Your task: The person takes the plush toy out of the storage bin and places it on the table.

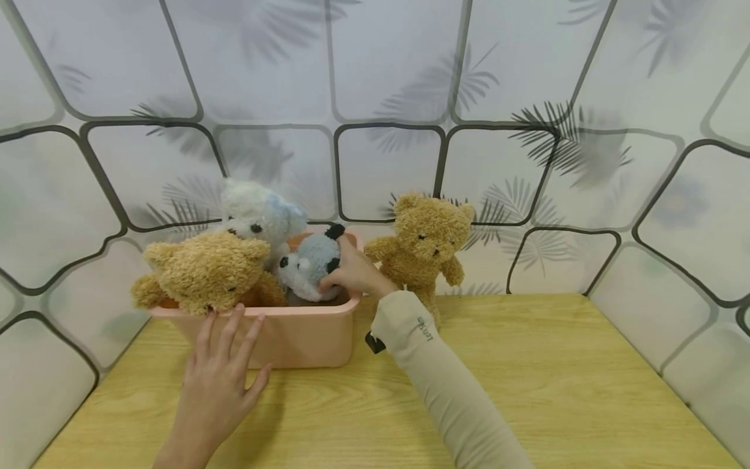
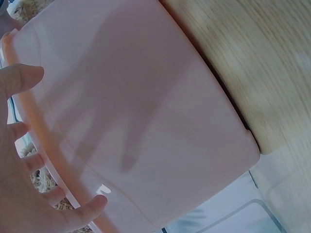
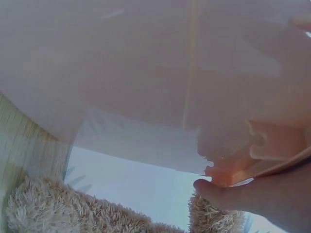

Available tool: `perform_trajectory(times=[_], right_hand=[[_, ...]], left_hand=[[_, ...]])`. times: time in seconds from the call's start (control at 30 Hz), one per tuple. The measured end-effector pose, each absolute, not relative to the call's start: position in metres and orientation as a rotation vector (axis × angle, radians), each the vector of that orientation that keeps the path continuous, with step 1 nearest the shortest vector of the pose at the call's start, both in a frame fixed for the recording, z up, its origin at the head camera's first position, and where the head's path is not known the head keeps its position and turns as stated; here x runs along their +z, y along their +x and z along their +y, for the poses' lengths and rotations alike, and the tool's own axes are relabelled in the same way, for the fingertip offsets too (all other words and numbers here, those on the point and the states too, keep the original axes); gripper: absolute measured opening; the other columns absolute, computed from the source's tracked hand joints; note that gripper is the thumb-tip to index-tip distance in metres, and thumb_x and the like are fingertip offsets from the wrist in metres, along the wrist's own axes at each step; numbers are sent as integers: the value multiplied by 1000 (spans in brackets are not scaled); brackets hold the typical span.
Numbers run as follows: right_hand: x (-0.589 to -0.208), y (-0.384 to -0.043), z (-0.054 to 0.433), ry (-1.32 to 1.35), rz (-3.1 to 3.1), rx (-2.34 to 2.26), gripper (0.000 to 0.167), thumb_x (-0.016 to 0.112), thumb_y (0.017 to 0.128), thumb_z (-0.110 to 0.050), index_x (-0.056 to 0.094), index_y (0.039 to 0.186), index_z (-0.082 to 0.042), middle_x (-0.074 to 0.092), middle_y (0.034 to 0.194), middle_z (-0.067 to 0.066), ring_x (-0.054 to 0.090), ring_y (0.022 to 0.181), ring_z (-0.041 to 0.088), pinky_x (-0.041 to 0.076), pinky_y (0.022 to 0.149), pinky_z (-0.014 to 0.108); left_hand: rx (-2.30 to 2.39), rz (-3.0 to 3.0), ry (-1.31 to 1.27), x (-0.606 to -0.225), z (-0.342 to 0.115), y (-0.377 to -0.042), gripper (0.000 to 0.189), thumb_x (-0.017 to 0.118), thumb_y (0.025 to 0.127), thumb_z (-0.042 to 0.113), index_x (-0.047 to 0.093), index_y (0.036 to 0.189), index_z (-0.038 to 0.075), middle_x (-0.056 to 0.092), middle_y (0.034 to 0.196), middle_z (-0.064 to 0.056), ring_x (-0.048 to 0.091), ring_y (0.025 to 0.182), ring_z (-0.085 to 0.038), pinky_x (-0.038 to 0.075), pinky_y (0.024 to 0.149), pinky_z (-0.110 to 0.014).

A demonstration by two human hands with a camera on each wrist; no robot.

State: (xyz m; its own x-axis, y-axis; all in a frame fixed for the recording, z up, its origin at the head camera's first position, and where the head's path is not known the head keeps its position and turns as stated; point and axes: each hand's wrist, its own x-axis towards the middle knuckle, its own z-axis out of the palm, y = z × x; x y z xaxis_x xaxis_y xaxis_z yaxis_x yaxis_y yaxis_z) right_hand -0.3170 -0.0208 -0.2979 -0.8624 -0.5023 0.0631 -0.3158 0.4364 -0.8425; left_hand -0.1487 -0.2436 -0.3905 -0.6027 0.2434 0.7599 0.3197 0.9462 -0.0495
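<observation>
A pink bin [image 1: 310,339] stands on the table, holding several plush toys. My right hand [image 1: 357,270] reaches over its right end and grips a grey-and-white plush toy [image 1: 316,257] with black ears, thumb on the near side. In the right wrist view that hand [image 3: 257,196] is at the bin's rim, and the grey toy is out of sight. My left hand [image 1: 219,378] has its fingers spread against the front rim, below a brown teddy bear [image 1: 208,270] leaning there. A white-and-blue plush toy [image 1: 258,212] sits behind them.
Another brown teddy bear [image 1: 430,238] stands just right of the bin, by the patterned wall [image 1: 387,172]; my right forearm crosses in front of its lower body. The wood-grain table [image 1: 562,378] extends to the right and front.
</observation>
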Motion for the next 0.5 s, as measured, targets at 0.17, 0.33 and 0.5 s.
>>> perform_trajectory(times=[0.17, 0.33, 0.5], right_hand=[[-301, -315, -21, -701, 2523, -1426, 110, 84, 77, -13, 14, 162, -8, 39, 155, 24, 61, 104, 34, 54, 83, 40], [-306, -313, -23, -766, 2598, -1470, 91, 87, 79, -13, 34, 152, -7, 50, 146, 20, 55, 125, 33, 51, 97, 46], [-309, -309, -24, -818, 2672, -1542, 64, 87, 82, -20, 47, 132, -9, 59, 127, 16, 61, 114, 31, 54, 89, 44]], left_hand=[[-108, -2249, -387, -391, -245, -149, 73, 18, 104, 61, 47, 148, 11, 40, 152, -23, 32, 137, -55, 46, 77, -77], [-110, -2266, -383, -391, -245, -149, 73, 17, 104, 62, 46, 149, 11, 39, 153, -22, 31, 137, -55, 46, 77, -77], [-115, -2267, -389, -391, -244, -149, 73, 18, 104, 62, 46, 149, 12, 39, 153, -23, 31, 137, -55, 46, 77, -77]])
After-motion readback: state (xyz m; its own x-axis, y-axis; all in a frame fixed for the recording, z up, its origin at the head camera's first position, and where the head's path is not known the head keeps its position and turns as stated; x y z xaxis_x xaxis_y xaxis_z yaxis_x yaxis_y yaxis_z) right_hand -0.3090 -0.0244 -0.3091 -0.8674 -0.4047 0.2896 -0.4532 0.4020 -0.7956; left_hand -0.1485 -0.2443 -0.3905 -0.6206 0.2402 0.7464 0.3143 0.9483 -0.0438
